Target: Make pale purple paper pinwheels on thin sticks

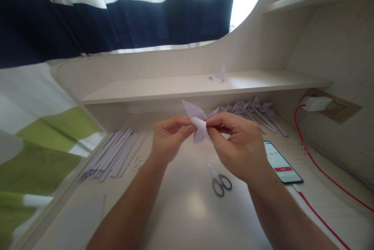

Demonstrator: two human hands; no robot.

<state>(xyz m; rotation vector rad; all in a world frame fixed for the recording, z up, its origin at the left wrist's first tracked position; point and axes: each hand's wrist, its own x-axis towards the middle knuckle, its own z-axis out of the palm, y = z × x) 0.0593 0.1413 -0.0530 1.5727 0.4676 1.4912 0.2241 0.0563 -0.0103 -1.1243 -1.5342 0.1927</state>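
Between my two hands, above the desk, is a pale lilac paper pinwheel (200, 123) with pointed, curled blades. My left hand (171, 137) pinches its left side between thumb and fingers. On the other side, my right hand (236, 143) pinches the pinwheel's right edge, fingertips close to its middle. Part of the paper is hidden behind the fingers. Below the hands, scissors (218, 182) with dark handles lie on the desk, touched by neither hand.
Paper sticks (117, 152) lie left, beside small pale pieces (137, 162) and paper sheets (78, 219). Several pinwheels on sticks (251, 110) lie at the back right. A folded paper piece (218, 74) rests on the shelf (163, 86). A phone (283, 162) and red cable (321, 219) are right.
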